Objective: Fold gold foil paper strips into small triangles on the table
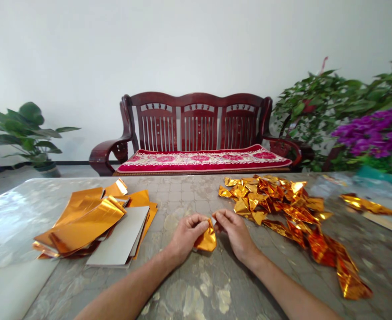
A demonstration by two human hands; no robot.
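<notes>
A piece of gold foil paper (206,240), partly folded, is pinched in my left hand (186,235) above the middle of the table. My right hand (235,231) is closed at the paper's upper right edge, thumb and fingers together on a pale corner of it. To the left lies a loose stack of flat gold foil sheets (92,218), some showing a grey-white back (121,238). On the right spreads a heap of folded gold foil pieces (276,200), its tail running toward the table's near right side.
The table (176,284) has a patterned, glossy cover. Behind it stands a dark red wooden bench (199,120) with a red floral cushion (206,159). A potted plant (32,133) is at left; purple flowers (376,131) and clear plastic (332,184) are at right.
</notes>
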